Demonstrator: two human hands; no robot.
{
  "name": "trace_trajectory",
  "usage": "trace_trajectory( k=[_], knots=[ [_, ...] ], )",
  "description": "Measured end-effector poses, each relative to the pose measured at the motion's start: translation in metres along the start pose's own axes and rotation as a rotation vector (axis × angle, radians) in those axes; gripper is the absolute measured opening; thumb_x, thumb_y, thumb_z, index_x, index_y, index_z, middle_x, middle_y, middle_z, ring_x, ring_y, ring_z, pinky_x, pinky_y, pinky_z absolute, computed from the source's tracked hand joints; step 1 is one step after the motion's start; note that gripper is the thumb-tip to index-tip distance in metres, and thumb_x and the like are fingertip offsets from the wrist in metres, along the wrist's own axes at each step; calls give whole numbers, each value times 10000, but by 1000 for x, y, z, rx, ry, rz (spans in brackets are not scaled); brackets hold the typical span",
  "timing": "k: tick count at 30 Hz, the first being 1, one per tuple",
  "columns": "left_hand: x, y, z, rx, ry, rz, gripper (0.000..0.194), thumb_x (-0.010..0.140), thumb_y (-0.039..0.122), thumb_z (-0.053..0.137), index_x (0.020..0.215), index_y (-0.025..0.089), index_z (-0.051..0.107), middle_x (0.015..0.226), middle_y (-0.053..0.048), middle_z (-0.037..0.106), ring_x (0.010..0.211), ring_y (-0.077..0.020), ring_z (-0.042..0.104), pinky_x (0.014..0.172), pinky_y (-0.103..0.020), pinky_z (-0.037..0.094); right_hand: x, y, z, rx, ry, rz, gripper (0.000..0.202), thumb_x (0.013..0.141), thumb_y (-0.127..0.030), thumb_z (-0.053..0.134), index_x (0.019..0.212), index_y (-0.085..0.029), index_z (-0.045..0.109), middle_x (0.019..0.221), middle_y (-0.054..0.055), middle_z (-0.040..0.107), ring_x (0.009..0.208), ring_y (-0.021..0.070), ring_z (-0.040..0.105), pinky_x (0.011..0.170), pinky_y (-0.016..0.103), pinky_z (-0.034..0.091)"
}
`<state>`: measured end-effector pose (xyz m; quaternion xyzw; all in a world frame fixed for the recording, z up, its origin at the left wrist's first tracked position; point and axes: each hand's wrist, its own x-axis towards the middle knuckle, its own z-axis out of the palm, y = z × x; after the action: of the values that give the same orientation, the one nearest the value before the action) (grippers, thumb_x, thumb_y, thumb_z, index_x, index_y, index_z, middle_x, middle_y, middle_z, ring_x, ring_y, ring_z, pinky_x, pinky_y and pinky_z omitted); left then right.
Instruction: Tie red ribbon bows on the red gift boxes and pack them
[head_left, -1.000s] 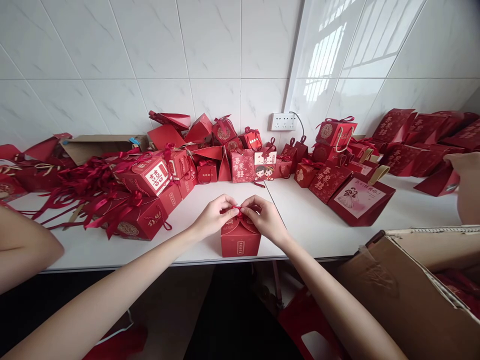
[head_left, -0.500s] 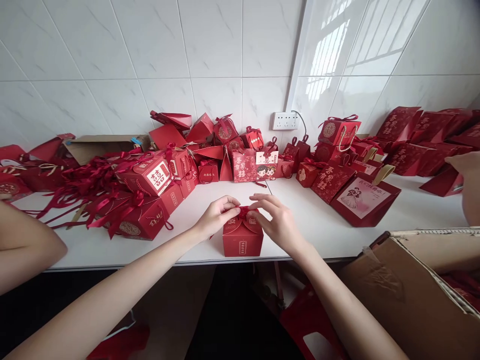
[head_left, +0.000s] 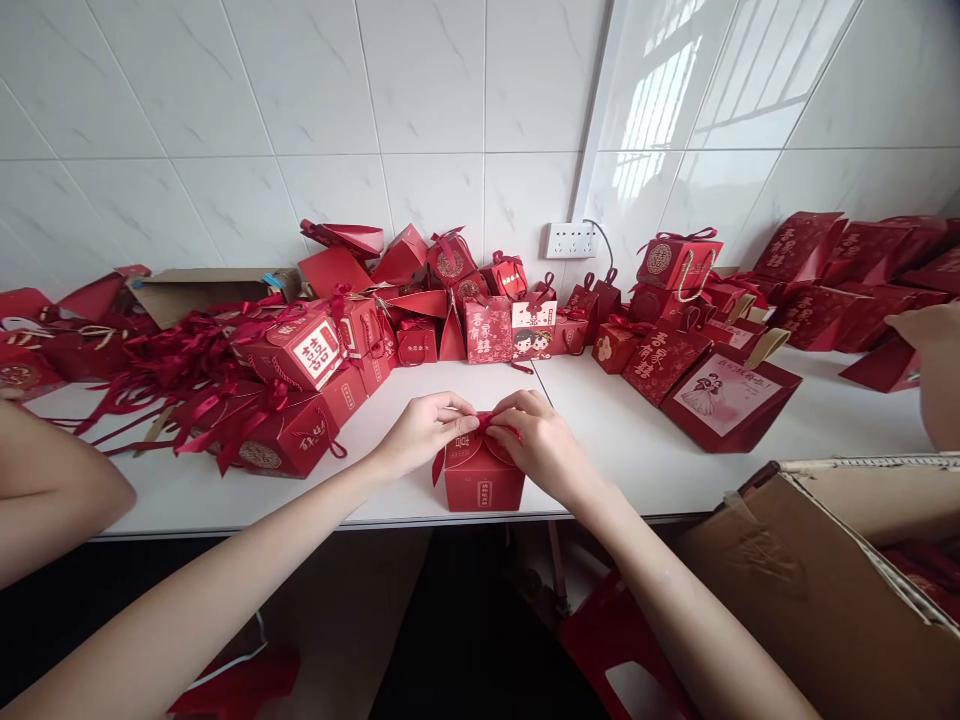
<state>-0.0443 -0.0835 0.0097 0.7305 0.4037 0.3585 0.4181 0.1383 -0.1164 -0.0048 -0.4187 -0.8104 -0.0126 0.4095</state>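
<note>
A small red gift box (head_left: pixel 484 485) with gold lettering stands upright at the front edge of the white table. Across its top runs a red ribbon (head_left: pixel 484 420), gathered at the middle. My left hand (head_left: pixel 429 432) pinches the ribbon from the left side, thumb against fingers. From the right, my right hand (head_left: pixel 536 440) is closed on the ribbon too, its fingertips close to those of the left. One ribbon tail hangs down the box's left side. The fingers partly hide where the ribbon crosses.
Red gift boxes with loose ribbons (head_left: pixel 259 420) are heaped on the left, and more boxes (head_left: pixel 489 330) line the wall. A gift bag (head_left: pixel 724 400) stands right. An open cardboard carton (head_left: pixel 787 560) is at the lower right. Other people's arms (head_left: pixel 60 480) show at both sides.
My right hand's fingers have drawn in and closed on the ribbon. A ribbon tail now hangs more visibly at the box's left side. The box has hardly moved.
</note>
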Motion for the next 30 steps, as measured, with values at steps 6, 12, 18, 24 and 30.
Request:
trace_trajectory(
  k=[6, 12, 18, 24, 30],
  knots=[
    [-5, 8, -6, 231, 63, 15, 237, 753, 404, 622, 831, 180, 636, 901, -46, 698, 880, -206, 661, 785, -307, 513, 4, -2, -19, -296, -138, -23, 162, 887, -162, 523, 821, -158, 671, 957, 109, 635, 853, 218, 539, 747, 354, 449],
    [-15, 20, -12, 461, 62, 0, 211, 793, 397, 549, 777, 197, 610, 877, -38, 689, 917, -216, 639, 842, -342, 488, 6, -7, -32, -490, -297, -41, 146, 894, -149, 519, 850, -160, 658, 987, 105, 633, 864, 213, 542, 725, 321, 387],
    [-24, 10, -7, 484, 103, -3, 176, 792, 378, 528, 755, 209, 564, 1101, -54, 632, 1072, -233, 565, 879, -353, 454, 6, -5, -33, -542, -375, -5, 180, 917, -163, 479, 834, -160, 639, 865, 84, 634, 817, 221, 561, 685, 325, 369],
    [-24, 2, -2, 319, 140, -34, 211, 783, 398, 530, 756, 190, 554, 945, -57, 581, 942, -224, 558, 740, -309, 445, -3, -2, -30, -382, -267, 175, 321, 961, -333, 371, 848, -161, 619, 828, 113, 606, 775, 231, 567, 667, 328, 399],
    [-21, 3, 1, 234, 114, -116, 303, 762, 471, 544, 724, 172, 579, 848, -34, 583, 813, -188, 544, 738, -300, 410, -12, -4, -24, -83, -216, 398, 403, 930, -461, 388, 704, -186, 577, 708, 65, 558, 614, 171, 545, 618, 293, 416]
  ],
)
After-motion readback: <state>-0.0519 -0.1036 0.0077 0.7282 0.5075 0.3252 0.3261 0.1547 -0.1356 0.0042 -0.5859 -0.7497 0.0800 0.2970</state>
